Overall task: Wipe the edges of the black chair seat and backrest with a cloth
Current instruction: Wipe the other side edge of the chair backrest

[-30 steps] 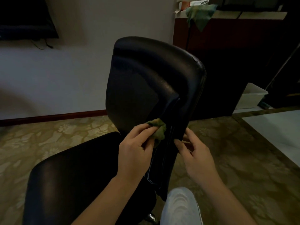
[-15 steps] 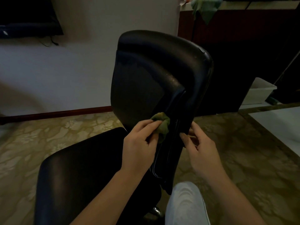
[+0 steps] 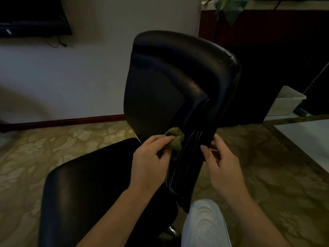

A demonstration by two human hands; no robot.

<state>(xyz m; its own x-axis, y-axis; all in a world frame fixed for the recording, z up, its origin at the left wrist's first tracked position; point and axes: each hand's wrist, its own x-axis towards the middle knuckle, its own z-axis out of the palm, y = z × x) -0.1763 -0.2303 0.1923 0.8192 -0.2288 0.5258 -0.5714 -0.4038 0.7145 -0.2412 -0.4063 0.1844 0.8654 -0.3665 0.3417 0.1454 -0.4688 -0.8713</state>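
Now left hand presses cloth on backrest edge

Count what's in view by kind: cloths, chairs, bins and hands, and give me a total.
Green cloths: 2, the wiping cloth and the hanging cloth
Black chair: 1
White bin: 1
Hands: 2, the left hand and the right hand
Total: 6
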